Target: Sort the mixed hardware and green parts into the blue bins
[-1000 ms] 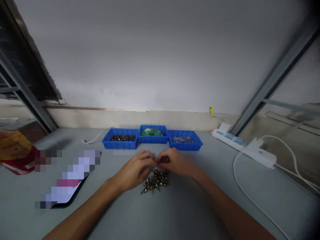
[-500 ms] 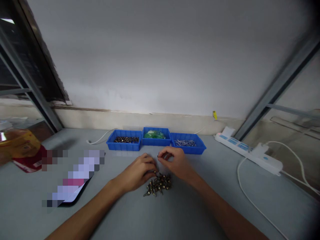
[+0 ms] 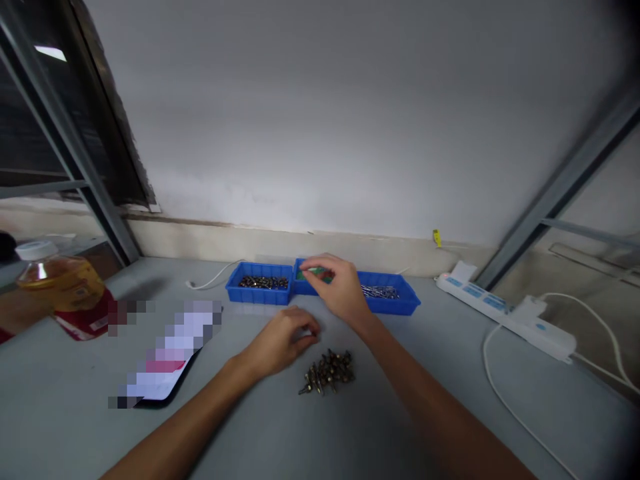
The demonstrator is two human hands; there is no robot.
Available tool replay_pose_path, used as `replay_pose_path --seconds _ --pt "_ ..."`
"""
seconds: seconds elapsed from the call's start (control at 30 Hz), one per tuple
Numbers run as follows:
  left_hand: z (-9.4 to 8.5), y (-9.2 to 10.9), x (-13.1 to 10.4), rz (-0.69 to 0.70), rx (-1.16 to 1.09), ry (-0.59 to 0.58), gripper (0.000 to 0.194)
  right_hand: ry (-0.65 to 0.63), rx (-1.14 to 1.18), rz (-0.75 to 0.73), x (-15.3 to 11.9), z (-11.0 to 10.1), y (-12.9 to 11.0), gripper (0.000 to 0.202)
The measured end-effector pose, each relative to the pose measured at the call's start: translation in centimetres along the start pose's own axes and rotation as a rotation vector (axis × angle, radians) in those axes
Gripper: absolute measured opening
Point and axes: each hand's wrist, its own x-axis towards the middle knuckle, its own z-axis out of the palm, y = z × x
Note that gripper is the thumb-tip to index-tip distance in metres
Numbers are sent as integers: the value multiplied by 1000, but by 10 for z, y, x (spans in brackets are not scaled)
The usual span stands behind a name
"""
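A pile of small metal fasteners lies on the grey table. Just behind and left of it rests my left hand, fingers curled, with a gap between thumb and forefinger and nothing visible in it. My right hand is raised over the middle blue bin, thumb and forefinger nearly together; whatever may be between them is too small to make out. Green material shows partly behind the hand in that bin. The left blue bin holds small metal parts, the right blue bin thin silvery pieces.
A phone lies at the left, with a bottle behind it. On the right, a white power strip has a plug and trailing cables. Another white cable ends beside the left bin. A wall stands behind the bins.
My right hand has moved from behind the pile up and forward over the middle bin. My left hand has drawn slightly away from the pile. The whole view has shifted a little.
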Motion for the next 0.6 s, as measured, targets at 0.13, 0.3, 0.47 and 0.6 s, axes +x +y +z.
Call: replay_pose_path --seconds 0.13,0.3,0.47,0.6 --pt "-3 4 3 -115 -233 81 5 -81 -60 30 -21 -8 20 15" --pt "-7 3 6 -173 -617 108 13 -371 -102 205 -55 -37 38 13" --pt "-9 0 7 -206 -639 97 12 -645 -147 347 -76 -53 47 17" --pt "-12 0 6 -209 -589 105 11 -720 -169 350 -76 -60 50 18"
